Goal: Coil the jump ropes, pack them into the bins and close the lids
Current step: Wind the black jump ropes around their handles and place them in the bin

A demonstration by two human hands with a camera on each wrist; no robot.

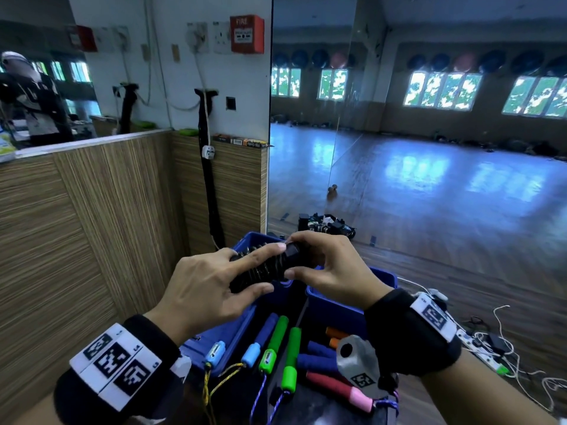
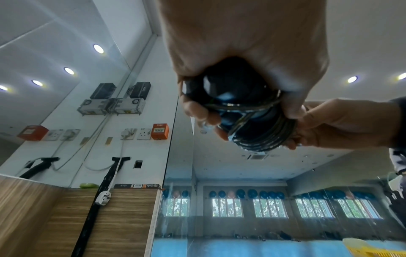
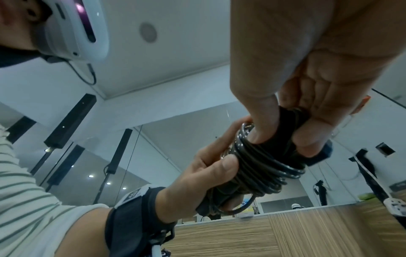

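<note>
We have the black jump rope (image 1: 270,266) up in the air between both hands, above the blue bins (image 1: 340,305), so the step in hand looks like the end of coiling: its cord is already wound in tight turns round the two black handles, which lie together as one bundle. Our left hand (image 1: 211,289) grips the nearer end of that bundle, thumb underneath and fingers (image 1: 264,251) curled over the turns; the right wrist view shows the thumb pressed flat on the cord (image 3: 263,167) to keep it from slipping. Our right hand (image 1: 325,268) pinches the far end, thumb and fingertips closed on the handle tips and on the last turns there. We cannot tell from any view whether the loose end of the cord is tucked in yet; a short loop shows under the left hand in the right wrist view. Below us, at the near edge of the bins, other ropes lie unwound: blue handles (image 1: 264,338), green handles (image 1: 282,342), a red and pink handle (image 1: 337,391), and orange ones (image 1: 336,335) inside the right-hand bin. We judge the task far from done, since no lids are in view and most ropes are still loose. The next move, as we read it, calls for securing the last turn without easing the left grip, then lowering the bundle into one bin while it is held tight, because a slack thumb would let the springy cord unwind.
</note>
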